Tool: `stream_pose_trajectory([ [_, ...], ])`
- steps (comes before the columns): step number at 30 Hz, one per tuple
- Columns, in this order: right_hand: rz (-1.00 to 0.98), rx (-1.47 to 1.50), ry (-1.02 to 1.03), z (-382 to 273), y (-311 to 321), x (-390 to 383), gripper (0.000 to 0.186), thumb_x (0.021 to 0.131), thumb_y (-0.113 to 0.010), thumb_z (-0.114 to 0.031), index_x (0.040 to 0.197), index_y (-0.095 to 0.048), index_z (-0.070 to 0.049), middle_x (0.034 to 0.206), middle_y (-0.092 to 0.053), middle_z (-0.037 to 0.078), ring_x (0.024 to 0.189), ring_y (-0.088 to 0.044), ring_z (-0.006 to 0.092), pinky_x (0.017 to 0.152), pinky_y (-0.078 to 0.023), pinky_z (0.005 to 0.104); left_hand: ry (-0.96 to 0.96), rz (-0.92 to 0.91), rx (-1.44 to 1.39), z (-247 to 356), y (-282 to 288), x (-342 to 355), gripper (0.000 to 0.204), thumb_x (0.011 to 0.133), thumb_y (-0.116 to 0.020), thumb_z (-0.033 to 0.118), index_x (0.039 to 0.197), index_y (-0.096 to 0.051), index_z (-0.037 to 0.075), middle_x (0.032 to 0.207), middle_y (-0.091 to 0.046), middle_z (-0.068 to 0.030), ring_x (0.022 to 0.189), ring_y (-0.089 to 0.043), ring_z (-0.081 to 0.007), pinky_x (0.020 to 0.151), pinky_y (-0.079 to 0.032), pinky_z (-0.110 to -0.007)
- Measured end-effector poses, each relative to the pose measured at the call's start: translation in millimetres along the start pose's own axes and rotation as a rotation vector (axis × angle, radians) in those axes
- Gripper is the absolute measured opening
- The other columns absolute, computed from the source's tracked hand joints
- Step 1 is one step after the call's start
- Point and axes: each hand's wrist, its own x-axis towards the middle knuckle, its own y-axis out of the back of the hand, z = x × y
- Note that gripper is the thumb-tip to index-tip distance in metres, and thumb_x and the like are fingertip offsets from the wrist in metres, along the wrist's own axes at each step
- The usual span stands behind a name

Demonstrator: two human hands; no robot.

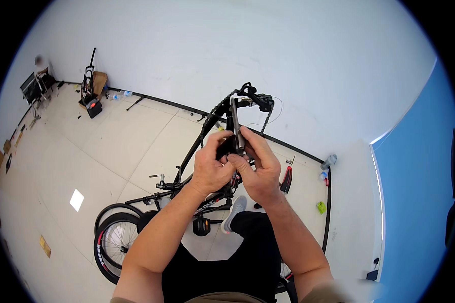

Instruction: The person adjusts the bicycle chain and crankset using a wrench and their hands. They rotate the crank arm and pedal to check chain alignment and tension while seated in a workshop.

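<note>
Both hands meet in front of me, over a black bicycle frame (191,159) with a chain (218,108) and a derailleur (265,102) at its far end. A long silver metal bar (237,123) stands between the hands, reaching away from me. My right hand (262,174) is closed, its fingers and thumb pressed around the near end of the bar. My left hand (211,164) is closed beside it, with its fingers curled around a dark piece (226,147) next to the bar. The hands hide most of that piece and whether it joins the frame. A pedal (201,226) hangs below my left forearm.
Wheels (117,242) lie at lower left. A black-and-red bicycle saddle (286,179) is on the floor to the right. Bottles (328,162) stand by the right wall. Far left are a fork (89,81), a toolbox (93,107) and a seated person (44,70).
</note>
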Motion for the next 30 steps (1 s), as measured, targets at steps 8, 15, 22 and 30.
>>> stream_pose_trajectory([
  [8, 0.668, 0.476, -0.557, 45.2, 16.1, -56.0, 0.039, 0.109, -0.046, -0.025, 0.128, -0.057, 0.006, 0.114, -0.066, 0.014, 0.101, -0.066, 0.019, 0.089, -0.055, 0.0319, -0.166, 0.028, 0.159, -1.1, -3.3, 13.4, 0.063, 0.088, -0.08, 0.008, 0.143, -0.05, 0.008, 0.086, -0.054, 0.0039, 0.074, -0.048, -0.0063, 0.067, -0.044, -0.021],
  [15, 0.424, 0.384, -0.352, 3.9, -13.0, -59.9, 0.037, 0.094, -0.066, -0.003, 0.129, -0.056, 0.002, 0.114, -0.063, 0.013, 0.091, -0.063, 0.0137, 0.072, -0.053, 0.027, -0.087, 0.005, 0.241, 5.0, -6.1, 7.1, 0.056, 0.088, -0.079, 0.009, 0.136, -0.05, 0.008, 0.092, -0.066, -0.0039, 0.077, -0.06, -0.01, 0.068, -0.052, -0.025],
  [22, 0.307, -0.117, 0.063, -2.3, -21.9, -17.6, 0.042, 0.082, -0.078, 0.002, 0.123, -0.066, 0.0, 0.098, -0.061, 0.009, 0.07, -0.059, 0.0149, 0.061, -0.052, 0.0273, -0.102, -0.031, 0.174, 9.0, -5.1, 7.5, 0.06, 0.089, -0.075, 0.014, 0.141, -0.046, 0.009, 0.084, -0.063, -0.0019, 0.069, -0.06, -0.0092, 0.061, -0.05, -0.024],
  [30, 0.408, -0.124, 0.077, -0.3, -28.5, -13.1, 0.038, 0.079, -0.079, 0.003, 0.114, -0.064, 0.002, 0.095, -0.062, 0.01, 0.074, -0.065, 0.0163, 0.061, -0.055, 0.0276, 0.086, 0.019, -0.069, 7.3, -6.9, 9.5, 0.076, 0.08, -0.078, 0.002, 0.148, -0.046, 0.01, 0.087, -0.064, 0.0005, 0.075, -0.061, -0.0075, 0.068, -0.053, -0.025],
])
